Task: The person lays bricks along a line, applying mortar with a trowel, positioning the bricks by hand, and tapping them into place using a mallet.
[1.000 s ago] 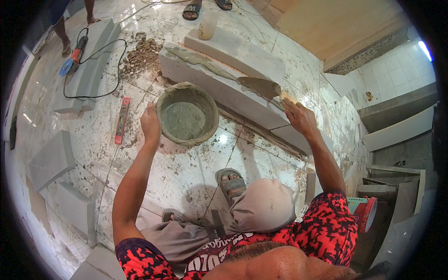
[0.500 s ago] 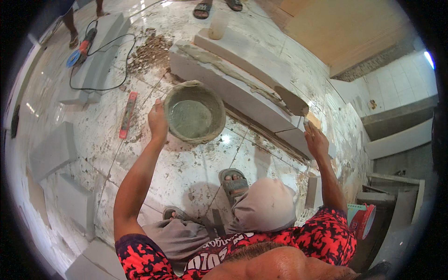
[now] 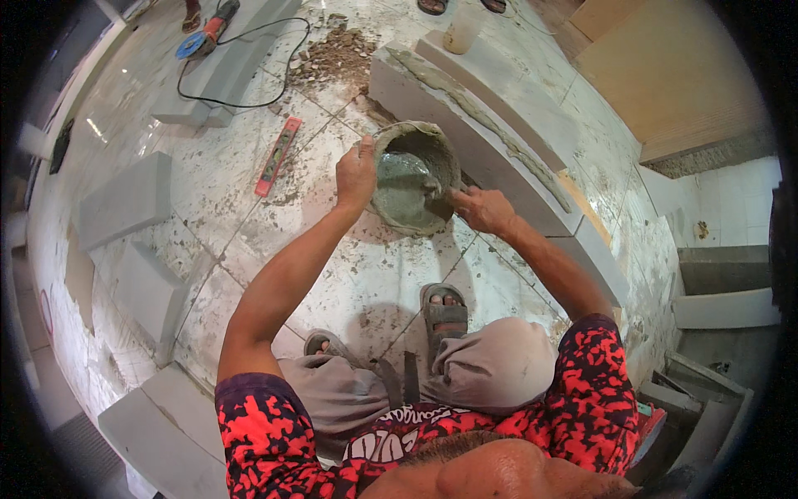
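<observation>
My left hand [image 3: 356,175] grips the rim of a round bucket [image 3: 391,212] of wet grey mortar, which is tilted in front of me. My right hand [image 3: 480,204] is closed on the handle of a trowel [image 3: 435,188], whose blade is down inside the bucket, partly hidden by the mortar. Just beyond, a long pale block [image 3: 465,141] carries a strip of mortar [image 3: 524,158] along its top, with another block [image 3: 507,104] alongside and a translucent container [image 3: 461,33] on that one.
At left are a red spirit level [image 3: 278,158], an angle grinder [image 3: 212,32] with its cable on stacked blocks, and loose grey blocks [image 3: 125,200]. Rubble [image 3: 332,58] lies behind. Another person's sandalled feet [image 3: 432,5] show at top. A plywood panel [image 3: 665,75] stands upper right.
My right hand has swung left from over the mortared block, bringing the trowel down into the bucket. My left hand and the bucket, now tilted, have shifted right in view.
</observation>
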Demonstrator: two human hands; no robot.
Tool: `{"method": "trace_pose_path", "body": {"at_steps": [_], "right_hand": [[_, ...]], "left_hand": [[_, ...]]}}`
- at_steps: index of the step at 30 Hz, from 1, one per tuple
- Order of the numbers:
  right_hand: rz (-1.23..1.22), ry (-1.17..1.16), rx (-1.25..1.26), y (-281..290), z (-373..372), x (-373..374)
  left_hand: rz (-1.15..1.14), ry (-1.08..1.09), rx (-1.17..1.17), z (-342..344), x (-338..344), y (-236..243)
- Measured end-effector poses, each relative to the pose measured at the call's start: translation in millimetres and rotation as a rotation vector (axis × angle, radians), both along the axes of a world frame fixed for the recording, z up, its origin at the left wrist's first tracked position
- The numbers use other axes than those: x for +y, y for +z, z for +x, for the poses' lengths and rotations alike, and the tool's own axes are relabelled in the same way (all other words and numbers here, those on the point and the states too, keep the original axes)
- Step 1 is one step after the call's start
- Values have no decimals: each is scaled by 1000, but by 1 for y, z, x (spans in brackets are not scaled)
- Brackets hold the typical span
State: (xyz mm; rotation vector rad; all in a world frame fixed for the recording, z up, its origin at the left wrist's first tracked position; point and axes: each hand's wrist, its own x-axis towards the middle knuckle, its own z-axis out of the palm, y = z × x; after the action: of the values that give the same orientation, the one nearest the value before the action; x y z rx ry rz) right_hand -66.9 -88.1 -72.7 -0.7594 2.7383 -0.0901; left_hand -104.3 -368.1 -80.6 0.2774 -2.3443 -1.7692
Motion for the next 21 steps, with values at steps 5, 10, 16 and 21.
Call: {"method": "trace_pose_path", "body": {"at_steps": [5,10,16,21], "right_hand": [[-122,105,-280,0,-18,4],[-179,-275,-885,81,-41,-19],[-444,-510,-881,74,-12,22],[-530,-615,-764,83,29,40]], "left_hand": [[-24,-10,16,-1,3,0],[21,-39,-30,-3,-12,-4],[579,-80,-199,1,-9,-4],[767,-208,-360,24,-6,14]]}}
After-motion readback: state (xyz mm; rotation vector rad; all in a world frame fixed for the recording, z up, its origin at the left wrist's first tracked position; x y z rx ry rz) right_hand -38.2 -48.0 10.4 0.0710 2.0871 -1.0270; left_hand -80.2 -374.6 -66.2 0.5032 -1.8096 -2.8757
